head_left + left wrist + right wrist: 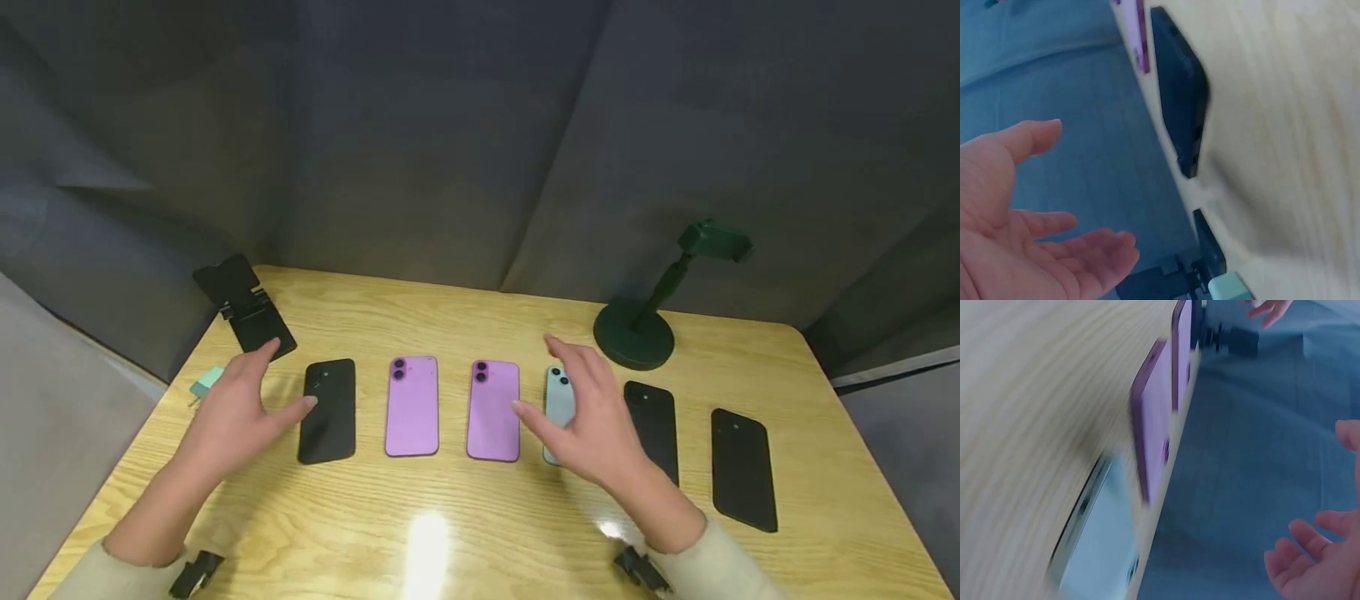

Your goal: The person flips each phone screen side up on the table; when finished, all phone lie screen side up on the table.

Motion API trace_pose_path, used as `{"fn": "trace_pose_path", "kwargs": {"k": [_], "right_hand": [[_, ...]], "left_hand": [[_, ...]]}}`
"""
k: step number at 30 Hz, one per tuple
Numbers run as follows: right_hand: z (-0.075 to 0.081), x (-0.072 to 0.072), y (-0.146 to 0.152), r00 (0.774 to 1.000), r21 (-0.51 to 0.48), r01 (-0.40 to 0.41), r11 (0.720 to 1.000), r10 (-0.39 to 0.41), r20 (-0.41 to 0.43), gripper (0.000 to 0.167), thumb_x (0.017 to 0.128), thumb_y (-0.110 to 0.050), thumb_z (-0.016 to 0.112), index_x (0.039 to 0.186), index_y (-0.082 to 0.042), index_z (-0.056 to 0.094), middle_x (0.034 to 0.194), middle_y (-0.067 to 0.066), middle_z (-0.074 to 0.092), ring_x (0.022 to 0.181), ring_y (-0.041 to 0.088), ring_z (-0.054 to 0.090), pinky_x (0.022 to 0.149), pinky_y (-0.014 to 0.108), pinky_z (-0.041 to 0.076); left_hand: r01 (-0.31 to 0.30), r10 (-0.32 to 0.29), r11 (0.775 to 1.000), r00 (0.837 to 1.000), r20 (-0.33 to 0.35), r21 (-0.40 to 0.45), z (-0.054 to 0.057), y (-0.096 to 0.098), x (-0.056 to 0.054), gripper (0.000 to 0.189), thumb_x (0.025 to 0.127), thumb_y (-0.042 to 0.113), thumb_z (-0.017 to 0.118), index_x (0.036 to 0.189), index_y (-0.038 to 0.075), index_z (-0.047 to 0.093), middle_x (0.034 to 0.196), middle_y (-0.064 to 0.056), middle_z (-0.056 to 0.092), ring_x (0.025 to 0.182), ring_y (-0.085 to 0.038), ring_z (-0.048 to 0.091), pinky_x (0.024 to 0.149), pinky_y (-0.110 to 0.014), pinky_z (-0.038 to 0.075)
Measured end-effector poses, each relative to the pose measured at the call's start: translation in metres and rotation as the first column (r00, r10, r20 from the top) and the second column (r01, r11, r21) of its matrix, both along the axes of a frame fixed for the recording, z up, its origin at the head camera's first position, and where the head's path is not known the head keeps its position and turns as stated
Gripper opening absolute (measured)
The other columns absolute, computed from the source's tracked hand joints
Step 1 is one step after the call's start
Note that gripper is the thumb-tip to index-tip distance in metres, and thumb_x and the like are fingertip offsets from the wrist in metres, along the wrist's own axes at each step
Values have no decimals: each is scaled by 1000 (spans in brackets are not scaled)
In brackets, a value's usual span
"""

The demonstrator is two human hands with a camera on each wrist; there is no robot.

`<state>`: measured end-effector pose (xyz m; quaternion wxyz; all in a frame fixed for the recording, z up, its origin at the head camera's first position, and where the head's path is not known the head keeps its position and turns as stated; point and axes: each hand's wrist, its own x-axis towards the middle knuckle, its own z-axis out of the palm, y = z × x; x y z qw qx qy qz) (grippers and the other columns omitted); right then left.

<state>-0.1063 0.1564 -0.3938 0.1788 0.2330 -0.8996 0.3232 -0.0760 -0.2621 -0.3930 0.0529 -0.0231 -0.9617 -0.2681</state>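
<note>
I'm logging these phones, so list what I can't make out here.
Head: much of the light blue phone, behind the right hand.
Head: what the mint item is; too small, left hand partly in front.
Head: screens of the purple phones, face down on the table.
Left wrist: the rest of a purple phone, cut off by the top edge.
Right wrist: part of the light blue phone, cut off by the bottom edge.
</note>
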Motion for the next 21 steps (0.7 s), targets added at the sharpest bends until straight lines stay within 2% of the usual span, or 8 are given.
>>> {"fn": "trace_pose_path", "kwargs": {"k": [5,8,13,14,16,18,21], "right_hand": [[-5,-14,-54,983,-67,-106,992,114,145,84,83,-54,76,151,-17,43,128,-2,54,117,17,51,90,45,48],[-10,-17,-82,959,-143,-145,979,174,223,81,82,-45,81,149,-15,46,121,-6,55,106,13,55,84,39,51],[-20,-10,-114,902,-259,-179,949,264,341,73,81,-25,85,144,-6,52,111,-4,60,92,16,60,74,33,54],[-22,-9,-119,884,-279,-183,943,282,373,72,83,-24,83,144,-4,51,112,-3,61,92,17,61,76,33,55],[-23,-7,-128,837,-313,-179,933,311,449,73,85,-23,81,146,-1,47,119,2,62,97,20,63,79,32,55],[-24,-5,-137,779,-358,-168,918,347,522,76,87,-23,80,149,1,43,127,6,61,103,22,63,83,30,54],[-24,-3,-153,694,-392,-142,909,374,615,83,88,-24,79,154,0,34,139,11,55,113,26,61,88,28,52]], "left_hand": [[8,-8,1000,998,64,10,-11,2,-3,91,87,40,77,150,-9,33,137,-35,45,111,-50,55,82,-62,49],[-25,19,999,992,123,46,-19,2,-3,87,87,40,77,146,-12,38,128,-35,54,109,-49,58,80,-57,51],[-110,63,985,947,314,132,-28,5,1,88,89,44,73,144,-15,38,127,-36,55,115,-51,54,82,-56,51],[-123,68,982,940,334,146,-28,6,2,87,90,43,73,144,-15,37,128,-36,54,116,-51,53,84,-56,50],[-143,78,976,936,342,168,-29,9,1,86,91,42,73,143,-16,38,129,-35,54,116,-51,53,84,-56,50],[-144,72,973,933,353,183,-30,10,-2,86,91,40,73,143,-17,37,130,-36,54,117,-51,52,86,-55,50],[-143,52,969,915,399,202,-31,12,-5,89,90,40,74,143,-19,35,133,-37,51,120,-52,50,90,-56,49]]}}
